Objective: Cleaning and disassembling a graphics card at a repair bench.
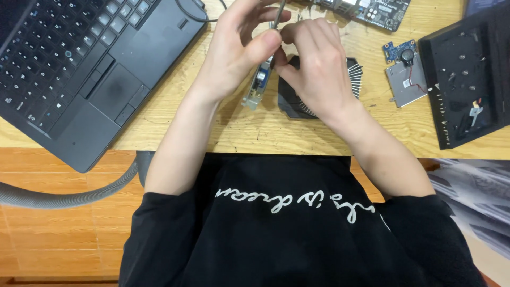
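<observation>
Over a wooden desk (255, 133), the left hand (239, 50) pinches a thin metal tool (277, 16), while the right hand (313, 64) curls over a small silver part with a blue face (257, 85), held just beside a black finned fan (303, 101) lying on the desk.

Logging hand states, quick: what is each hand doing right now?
Left hand: closed on a thin metal tool.
Right hand: closed, resting on the black fan part.
</observation>
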